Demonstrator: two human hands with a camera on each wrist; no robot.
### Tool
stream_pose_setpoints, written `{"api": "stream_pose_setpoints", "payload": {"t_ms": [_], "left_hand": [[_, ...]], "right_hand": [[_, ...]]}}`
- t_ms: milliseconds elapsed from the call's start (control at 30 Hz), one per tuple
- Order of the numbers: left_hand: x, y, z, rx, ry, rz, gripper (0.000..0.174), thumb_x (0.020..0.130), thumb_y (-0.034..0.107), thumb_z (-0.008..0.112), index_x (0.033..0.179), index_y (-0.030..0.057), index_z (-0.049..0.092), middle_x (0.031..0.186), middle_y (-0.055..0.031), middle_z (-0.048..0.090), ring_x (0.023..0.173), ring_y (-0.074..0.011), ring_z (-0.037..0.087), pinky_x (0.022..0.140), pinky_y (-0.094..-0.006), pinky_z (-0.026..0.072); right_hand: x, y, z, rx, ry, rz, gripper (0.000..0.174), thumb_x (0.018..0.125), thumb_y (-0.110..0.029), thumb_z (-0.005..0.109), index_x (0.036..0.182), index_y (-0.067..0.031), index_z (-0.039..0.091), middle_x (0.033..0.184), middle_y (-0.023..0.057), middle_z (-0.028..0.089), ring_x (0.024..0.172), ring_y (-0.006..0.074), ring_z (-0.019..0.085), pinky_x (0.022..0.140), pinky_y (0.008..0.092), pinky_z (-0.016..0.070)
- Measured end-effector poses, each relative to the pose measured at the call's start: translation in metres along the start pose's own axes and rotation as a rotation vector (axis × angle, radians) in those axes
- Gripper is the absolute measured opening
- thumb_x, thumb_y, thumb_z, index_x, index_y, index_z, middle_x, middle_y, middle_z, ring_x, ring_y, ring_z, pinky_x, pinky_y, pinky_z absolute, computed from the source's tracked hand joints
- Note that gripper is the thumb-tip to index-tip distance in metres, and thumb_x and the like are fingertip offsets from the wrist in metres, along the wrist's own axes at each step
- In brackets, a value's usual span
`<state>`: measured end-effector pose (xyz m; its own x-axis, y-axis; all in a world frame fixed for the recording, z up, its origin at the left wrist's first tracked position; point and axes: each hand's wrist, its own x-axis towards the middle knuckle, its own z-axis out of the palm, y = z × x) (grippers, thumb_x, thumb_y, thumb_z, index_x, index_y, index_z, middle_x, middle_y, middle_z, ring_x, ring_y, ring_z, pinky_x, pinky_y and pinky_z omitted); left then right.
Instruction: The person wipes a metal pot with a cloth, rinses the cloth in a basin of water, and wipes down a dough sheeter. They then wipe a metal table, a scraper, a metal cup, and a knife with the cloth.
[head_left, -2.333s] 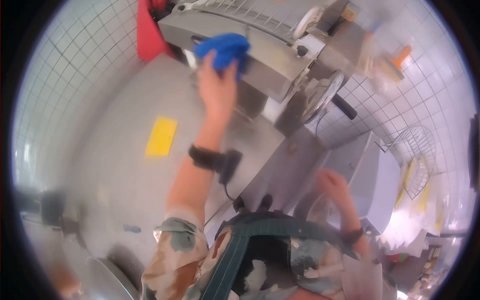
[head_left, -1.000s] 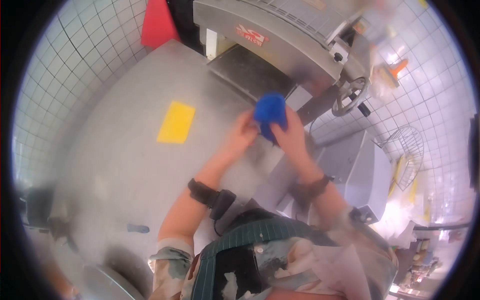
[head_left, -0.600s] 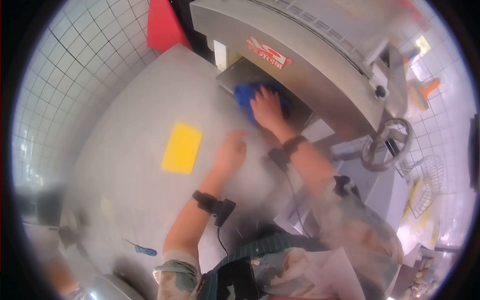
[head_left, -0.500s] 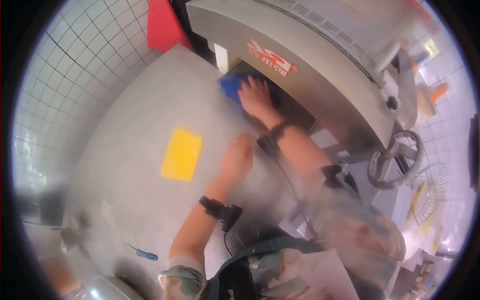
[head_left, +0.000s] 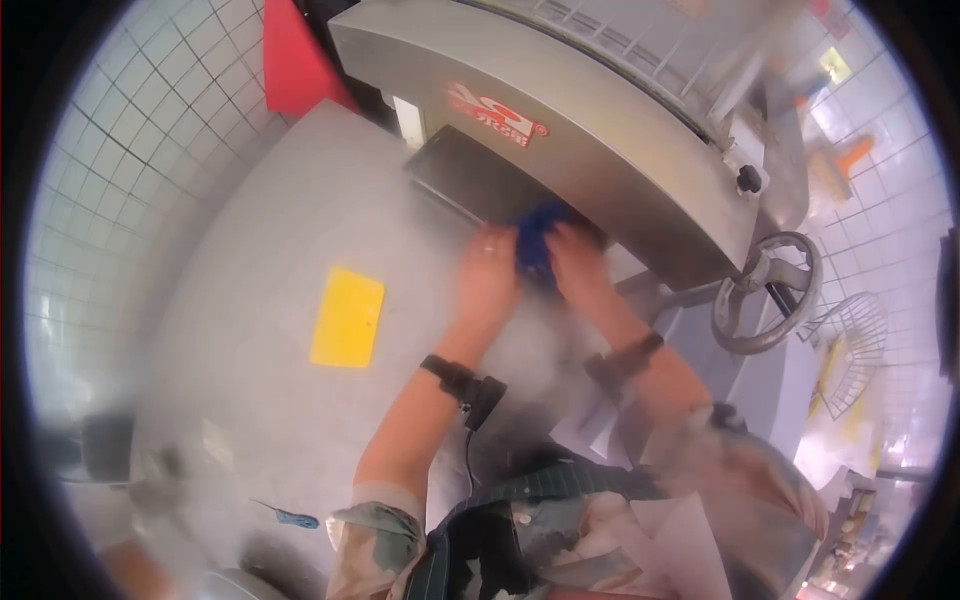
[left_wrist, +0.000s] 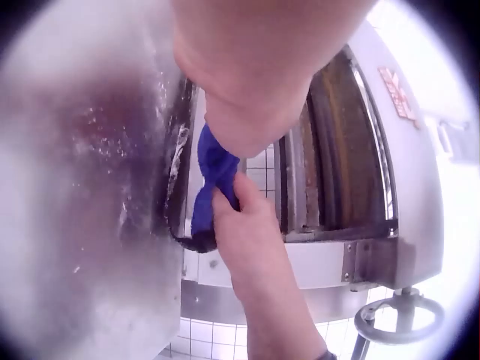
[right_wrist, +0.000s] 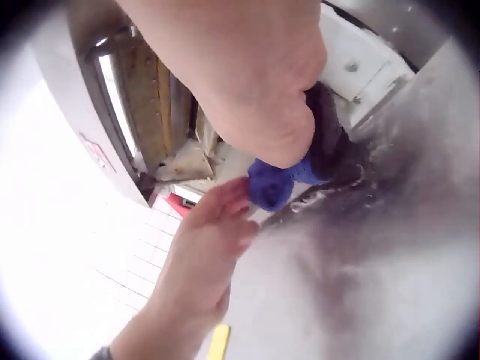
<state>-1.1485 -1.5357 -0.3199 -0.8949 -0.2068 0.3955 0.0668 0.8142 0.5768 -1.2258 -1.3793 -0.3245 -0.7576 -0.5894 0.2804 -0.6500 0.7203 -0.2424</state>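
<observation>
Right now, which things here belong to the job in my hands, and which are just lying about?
Seemingly in the job:
blue cloth, between left hand and right hand
steel machine

Apparently just lying on the table:
flat yellow piece
small blue-handled tool

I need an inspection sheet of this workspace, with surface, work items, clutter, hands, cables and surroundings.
Surface: metal table; whitish specks beside the machine in the left wrist view.
Job's things: blue cloth, bunched at the front of a steel machine, apparently a dough sheeter.
Clutter: flat yellow rectangle and thin blue-handled tool, both on the table.
Grippers: right hand grips the cloth; left hand has its fingers at it, grip unclear.
Cables: thin cable from the left wrist device.
Surroundings: white tiled wall, red panel, machine's handwheel.
</observation>
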Motion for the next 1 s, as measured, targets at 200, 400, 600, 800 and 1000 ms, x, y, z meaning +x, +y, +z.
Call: {"api": "stream_pose_setpoints", "payload": {"t_ms": [200,400,600,800,1000], "left_hand": [[-0.001,0.001,0.012,0.04,0.042,-0.059,0.052,0.069,0.005,0.067,0.119,0.0091,0.053,0.12,-0.0137,0.056,0.121,-0.0299,0.049,0.105,-0.0539,0.0313],[-0.03,-0.039,-0.047,0.292,-0.292,-0.128,0.038,0.069,0.001,0.063,0.104,0.0141,0.058,0.107,-0.0051,0.06,0.114,-0.022,0.054,0.107,-0.0635,0.0203],[-0.061,-0.044,-0.055,0.147,-0.055,-0.006,0.036,0.069,-0.006,0.056,0.1,0.0116,0.058,0.101,-0.0031,0.062,0.106,-0.0227,0.058,0.108,-0.0623,0.0182],[-0.053,-0.062,-0.046,0.104,-0.052,-0.039,0.039,0.069,-0.009,0.052,0.1,0.0116,0.059,0.104,-0.0034,0.061,0.107,-0.0196,0.058,0.109,-0.0607,0.0196],[-0.059,-0.058,-0.059,0.094,-0.143,-0.017,0.032,0.07,-0.008,0.053,0.094,0.0111,0.061,0.102,-0.005,0.06,0.115,-0.0202,0.055,0.109,-0.0581,0.0237]], "right_hand": [[-0.014,-0.021,-0.013,-0.065,-0.123,-0.018,0.029,0.076,-0.009,0.061,0.104,-0.0068,0.064,0.11,0.0134,0.06,0.103,0.0333,0.056,0.09,0.0437,0.0431],[-0.054,-0.083,-0.014,0.04,-0.096,-0.123,0.035,0.075,-0.011,0.062,0.11,-0.0075,0.061,0.112,0.0122,0.057,0.107,0.0321,0.052,0.094,0.0448,0.0389],[-0.026,-0.096,0.002,0.005,-0.068,-0.188,0.05,0.078,-0.01,0.06,0.128,-0.0062,0.051,0.127,0.0175,0.048,0.117,0.0343,0.046,0.101,0.0497,0.0335],[0.106,-0.069,0.066,-0.042,-0.067,-0.06,0.049,0.087,-0.017,0.053,0.135,-0.0086,0.044,0.136,0.0191,0.042,0.125,0.0349,0.042,0.106,0.056,0.0282],[0.216,-0.024,0.014,-0.303,0.347,-0.157,0.034,0.089,-0.022,0.049,0.119,-0.006,0.055,0.121,0.0236,0.054,0.113,0.0388,0.052,0.103,0.0476,0.0366]]}}
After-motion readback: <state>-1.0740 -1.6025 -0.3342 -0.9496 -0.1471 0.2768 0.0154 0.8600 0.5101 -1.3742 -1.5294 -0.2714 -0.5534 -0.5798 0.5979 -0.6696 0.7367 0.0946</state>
